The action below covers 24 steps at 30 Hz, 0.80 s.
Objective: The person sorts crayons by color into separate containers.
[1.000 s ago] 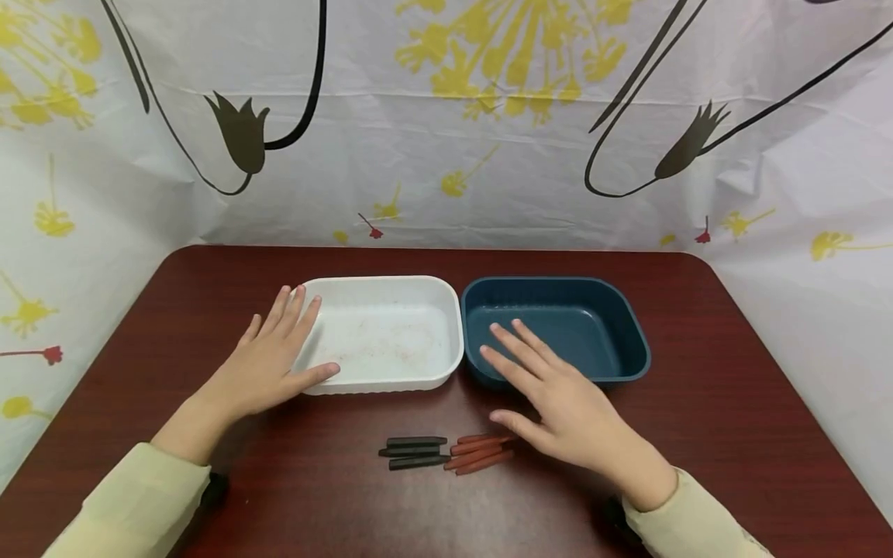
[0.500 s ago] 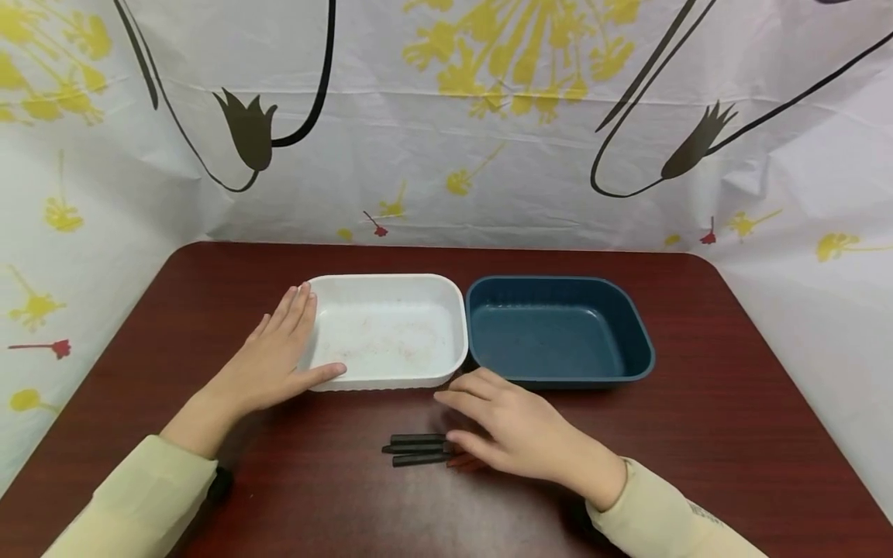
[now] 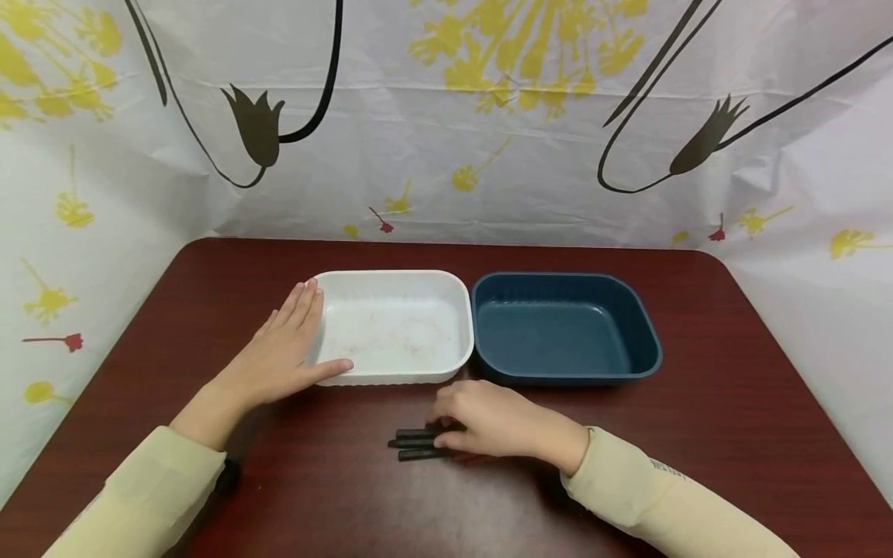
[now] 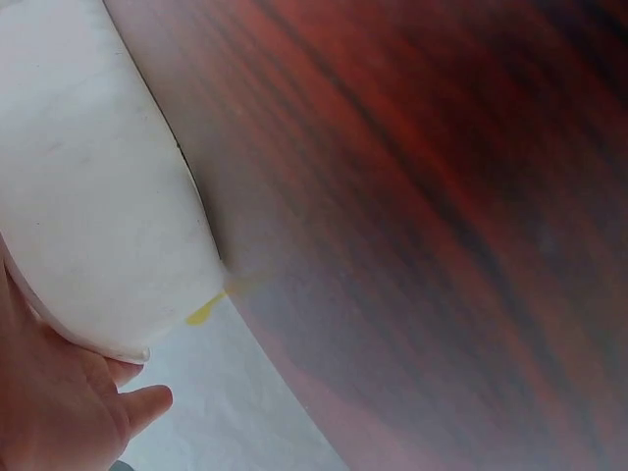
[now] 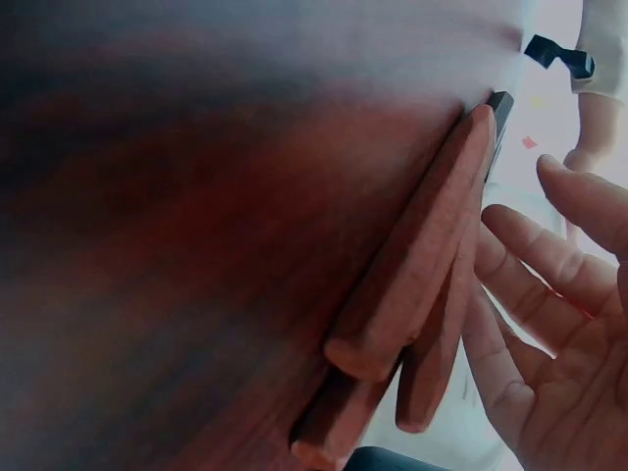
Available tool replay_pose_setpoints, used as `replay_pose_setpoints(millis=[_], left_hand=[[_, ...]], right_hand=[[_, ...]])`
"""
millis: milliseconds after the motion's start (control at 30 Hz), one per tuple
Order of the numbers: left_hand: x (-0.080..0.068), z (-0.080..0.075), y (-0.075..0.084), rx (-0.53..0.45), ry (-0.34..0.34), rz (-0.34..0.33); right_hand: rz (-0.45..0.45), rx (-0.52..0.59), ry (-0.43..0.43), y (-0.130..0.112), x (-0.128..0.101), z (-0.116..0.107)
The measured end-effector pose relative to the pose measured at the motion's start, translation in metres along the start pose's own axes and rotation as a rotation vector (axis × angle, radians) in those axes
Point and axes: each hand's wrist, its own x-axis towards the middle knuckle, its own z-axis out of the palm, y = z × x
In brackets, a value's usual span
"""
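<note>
Looking like a makeshift recording setup in a home or small studio, not a workshop or kitchen. A dark red wood-grain table [image 3: 732, 403] w/ rounded corners is sitting inside a booth of white sheeting [image 3: 446, 194] printed w/ yellow flowers & black tulip stems, creased and wrapping around the back & both sides. Two plain plastic trays, white [image 3: 391, 378] & blue [image 3: 565, 378], are sitting side by side on it.

- White tray [image 3: 394, 283]
- Dark blue tray [image 3: 565, 283]
- Black sticks [image 3: 415, 444]
- Reddish-brown sticks [image 5: 412, 265]
- Dark red wood-grain bench [image 3: 732, 387]
- White backdrop [image 3: 446, 186], yellow flowers, black stems
- Pale yellow sleeves [image 3: 146, 496]
</note>
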Motion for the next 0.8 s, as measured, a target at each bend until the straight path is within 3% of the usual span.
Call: replay_pose_setpoints(millis=[200, 533, 800], left_hand=[[0.001, -0.001, 0.0, 0.009, -0.012, -0.001], [0.002, 0.0, -0.001, 0.004, -0.015, -0.007], [0.003, 0.001, -0.001, -0.008, -0.009, 0.005]], right_hand=[[0.006, 0.087, -0.052, 0.006, 0.008, 0.0], [0.059, 0.172, -0.053, 0.009, 0.015, 0.003], [0.097, 0.168, -0.048, 0.006, 0.013, 0.002]])
